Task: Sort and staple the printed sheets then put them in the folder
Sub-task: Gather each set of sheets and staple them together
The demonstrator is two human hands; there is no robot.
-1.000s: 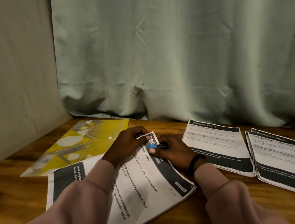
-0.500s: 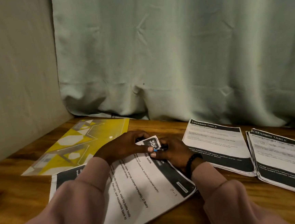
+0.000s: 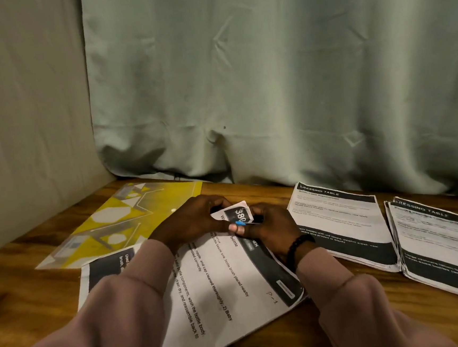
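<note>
Left hand pinching white printed sheets' lifted corner; right hand gripping, seemingly, small blue-tipped stapler. Square edges, then press firmly.

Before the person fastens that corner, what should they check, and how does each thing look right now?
1. Left hand holds the sheets' lifted corner: ok.
2. Right hand pinches the small blue fastener at that corner: ok.
3. All pages squared up under the top sheet: cannot tell.
4. Fastener biting through every page: cannot tell, fingers hide it.
5. Yellow folder lies within view, to the left: ok.
6. Other stacks lie apart on the right: ok.
</note>
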